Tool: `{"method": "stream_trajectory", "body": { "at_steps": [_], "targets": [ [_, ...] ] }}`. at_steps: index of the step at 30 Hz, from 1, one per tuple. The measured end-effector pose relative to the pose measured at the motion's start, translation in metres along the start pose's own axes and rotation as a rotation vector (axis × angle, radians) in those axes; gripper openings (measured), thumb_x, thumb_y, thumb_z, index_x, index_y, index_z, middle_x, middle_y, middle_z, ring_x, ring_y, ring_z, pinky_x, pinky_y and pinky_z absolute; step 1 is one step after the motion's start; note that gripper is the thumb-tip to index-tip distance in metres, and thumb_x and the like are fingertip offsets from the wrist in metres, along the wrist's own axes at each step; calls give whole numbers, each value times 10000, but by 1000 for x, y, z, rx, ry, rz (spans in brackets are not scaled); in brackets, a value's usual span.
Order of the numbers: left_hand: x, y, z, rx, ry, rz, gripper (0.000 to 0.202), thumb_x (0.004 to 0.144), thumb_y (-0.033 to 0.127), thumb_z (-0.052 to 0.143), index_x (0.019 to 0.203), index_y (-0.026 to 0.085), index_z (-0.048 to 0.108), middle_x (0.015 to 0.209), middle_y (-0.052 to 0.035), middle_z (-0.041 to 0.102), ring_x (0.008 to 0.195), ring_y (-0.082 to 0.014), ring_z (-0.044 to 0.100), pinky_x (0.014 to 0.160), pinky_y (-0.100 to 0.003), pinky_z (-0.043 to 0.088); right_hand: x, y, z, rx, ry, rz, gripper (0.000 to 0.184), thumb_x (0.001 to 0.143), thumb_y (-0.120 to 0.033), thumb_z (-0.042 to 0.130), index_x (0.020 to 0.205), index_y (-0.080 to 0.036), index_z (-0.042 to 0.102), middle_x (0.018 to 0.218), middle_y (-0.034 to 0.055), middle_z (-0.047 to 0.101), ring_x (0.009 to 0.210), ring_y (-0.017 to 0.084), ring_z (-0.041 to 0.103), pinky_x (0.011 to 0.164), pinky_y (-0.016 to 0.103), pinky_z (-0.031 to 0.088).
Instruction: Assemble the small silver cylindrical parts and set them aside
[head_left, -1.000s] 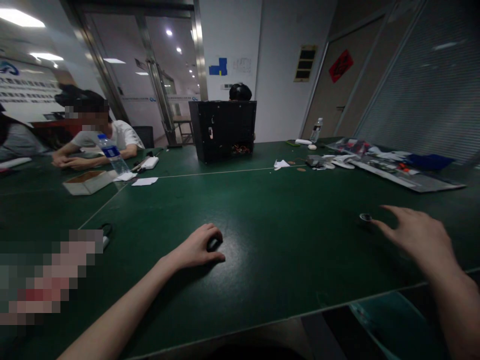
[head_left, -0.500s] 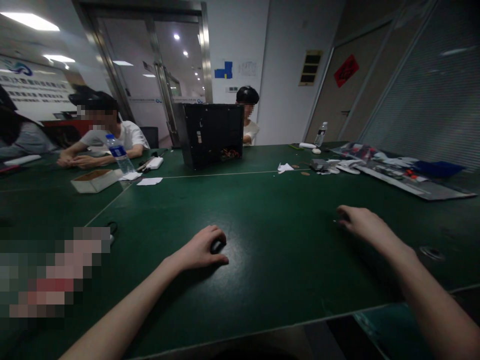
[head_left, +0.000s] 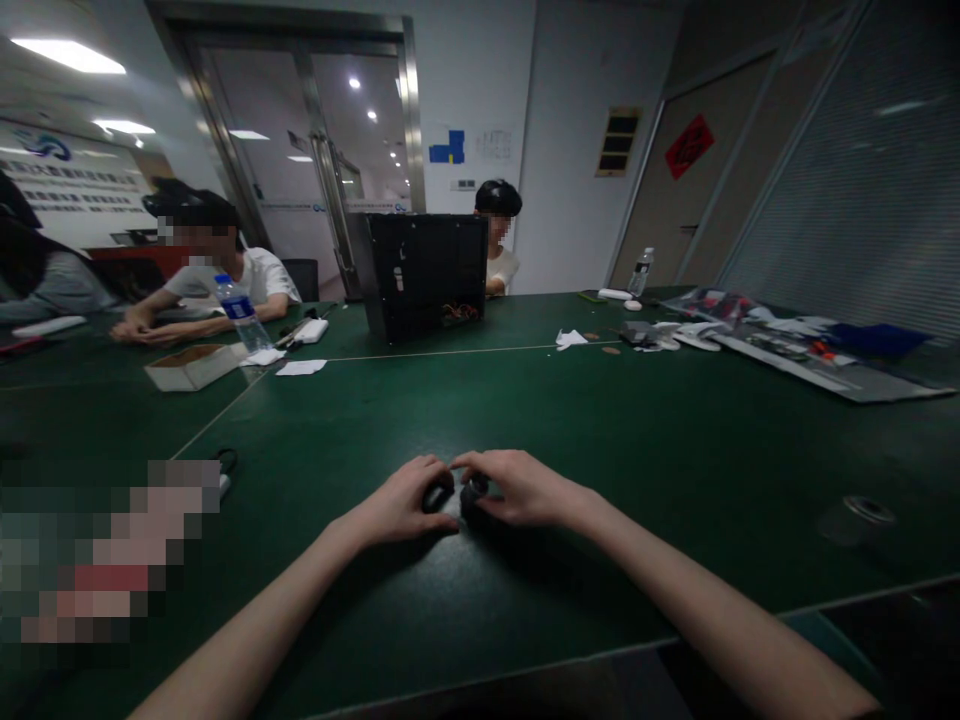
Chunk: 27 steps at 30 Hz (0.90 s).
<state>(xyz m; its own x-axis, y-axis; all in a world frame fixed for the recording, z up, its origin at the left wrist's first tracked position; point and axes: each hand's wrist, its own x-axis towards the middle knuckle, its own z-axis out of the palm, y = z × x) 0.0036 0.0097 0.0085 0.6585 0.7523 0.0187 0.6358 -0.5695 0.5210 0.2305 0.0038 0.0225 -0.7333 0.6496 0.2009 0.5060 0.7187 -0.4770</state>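
My left hand point(head_left: 401, 498) rests on the green table point(head_left: 525, 400) with its fingers curled round a small dark object point(head_left: 433, 494). My right hand point(head_left: 514, 487) lies right beside it, fingertips almost touching the left hand, and its fingers are closed over another small dark object point(head_left: 472, 494). Both objects are mostly hidden by the fingers, so I cannot make out what they are. A small round ring-like part point(head_left: 868, 509) lies on the table far to the right, apart from both hands.
A black computer case point(head_left: 424, 273) stands at the table's middle back with a person behind it. Another person sits at the left by a water bottle point(head_left: 238, 311) and a shallow box point(head_left: 193, 365). Papers and parts point(head_left: 780, 340) cover the back right. The table's front edge runs just below my forearms.
My right hand swept from the far right, near the ring-like part, leftward to meet my left hand. My left hand stayed where it was.
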Motion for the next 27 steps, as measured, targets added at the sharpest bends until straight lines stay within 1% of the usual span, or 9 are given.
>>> {"method": "stream_trajectory", "body": {
  "at_steps": [2,4,6,8,11,16,20,23,27],
  "targets": [
    [0,-1,1,-8,4,5,487,718,504,690,1074,207,542,1065,-55,531,989,-231,499,872,-351,416,4,2,10,106,39,-36,568,756,-134,611,1293,-211,447,1068,63,644,924,175,611,828,285,458],
    [1,-2,2,-10,11,13,493,715,498,694,1079,204,538,1066,-58,536,992,-235,499,878,-357,413,5,4,20,197,101,-39,568,738,-109,612,1277,-196,454,1067,65,638,904,164,611,835,285,465],
    [1,-3,3,-6,18,15,477,720,495,693,1065,202,542,1063,-58,536,986,-234,502,865,-355,418,2,5,28,244,158,-21,556,729,-93,609,1257,-191,464,1063,66,635,905,167,608,849,300,466],
    [1,-4,3,5,15,14,465,725,495,688,1056,200,546,1058,-57,536,979,-231,504,850,-349,423,0,6,33,258,189,-5,539,727,-97,614,1239,-188,475,1062,68,633,913,175,606,855,315,468],
    [1,-3,3,26,9,26,464,737,494,678,1067,198,543,1063,-62,535,979,-230,505,847,-346,423,-2,8,37,247,192,-8,533,727,-115,623,1236,-183,480,1084,77,625,940,184,598,862,323,467],
    [-1,0,2,59,16,40,455,766,494,648,1096,200,537,1067,-69,538,979,-235,505,853,-357,425,-2,9,37,191,192,-15,538,728,-125,628,1244,-182,486,1112,88,616,982,194,580,884,334,458],
    [-1,2,0,88,17,42,426,773,498,634,1053,189,550,1027,-71,545,955,-239,510,828,-355,431,-3,11,36,153,188,-18,539,715,-127,643,1232,-181,499,1135,89,613,1017,202,567,907,339,442],
    [-1,3,0,89,15,53,416,777,495,632,1045,188,551,1033,-73,547,944,-235,513,819,-348,431,-3,12,36,124,173,2,526,721,-147,644,1228,-177,504,1144,93,610,1023,208,566,906,339,437],
    [0,2,0,90,9,46,425,783,497,626,1068,193,544,1034,-71,547,938,-228,512,814,-341,431,-3,12,35,107,130,54,508,741,-191,640,1230,-181,502,1109,97,620,995,214,576,872,338,440]
  ]
}}
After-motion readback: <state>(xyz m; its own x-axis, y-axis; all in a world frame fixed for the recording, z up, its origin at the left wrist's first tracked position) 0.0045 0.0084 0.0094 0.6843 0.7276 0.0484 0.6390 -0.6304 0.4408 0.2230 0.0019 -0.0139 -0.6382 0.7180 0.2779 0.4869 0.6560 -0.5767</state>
